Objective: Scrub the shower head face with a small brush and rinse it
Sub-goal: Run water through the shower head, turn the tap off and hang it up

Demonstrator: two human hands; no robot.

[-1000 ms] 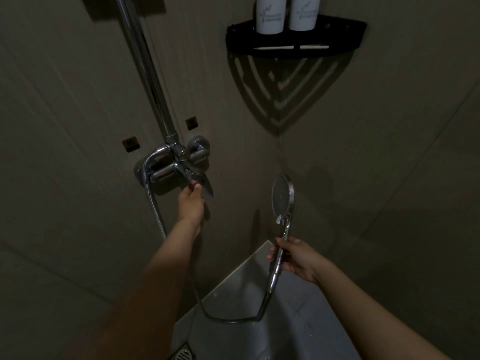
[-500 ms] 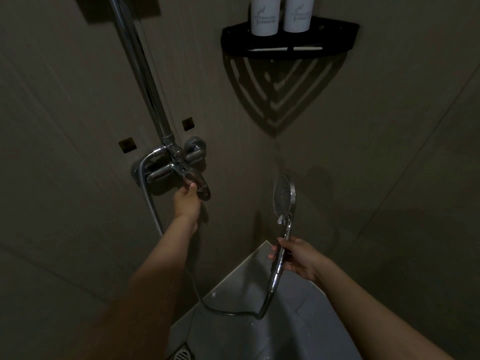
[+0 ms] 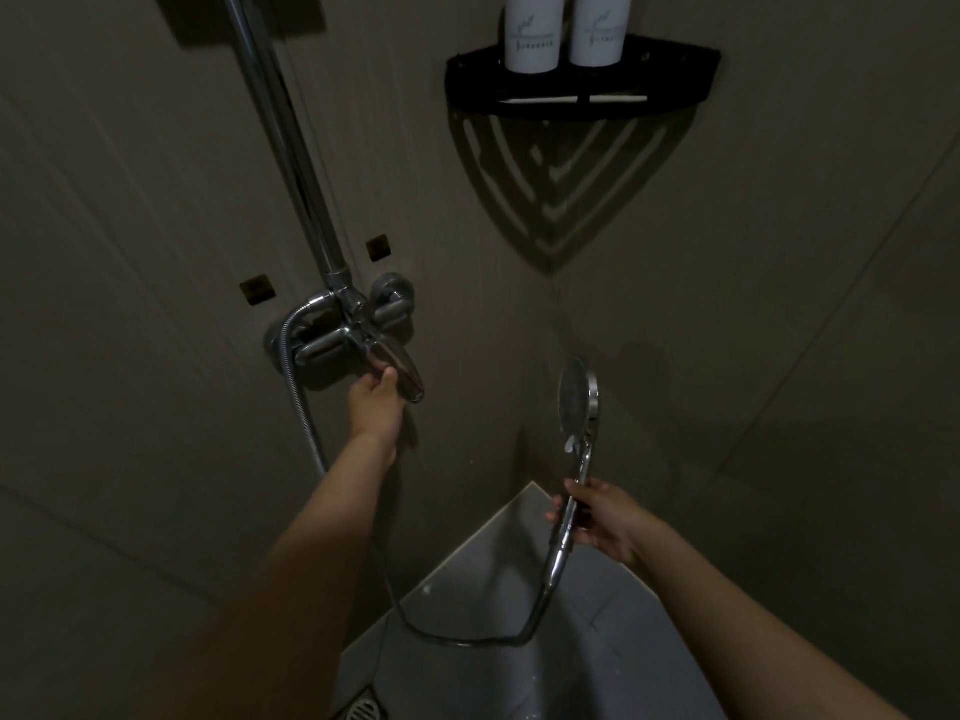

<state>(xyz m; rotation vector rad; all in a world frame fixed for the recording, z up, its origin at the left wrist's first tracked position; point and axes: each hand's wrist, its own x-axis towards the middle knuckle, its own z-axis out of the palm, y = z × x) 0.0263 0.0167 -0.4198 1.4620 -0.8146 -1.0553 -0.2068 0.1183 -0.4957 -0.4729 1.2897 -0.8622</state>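
Dim shower corner. Left hand [image 3: 375,402] up at mixer lever [image 3: 397,367] — fingers curled round it. Right hand [image 3: 597,517] grips shower head [image 3: 577,394] by handle, head upright near wall corner, hose [image 3: 457,639] looping below.

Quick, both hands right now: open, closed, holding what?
Left hand: closed, gripping the tap lever.
Right hand: closed, holding the shower head by its handle.
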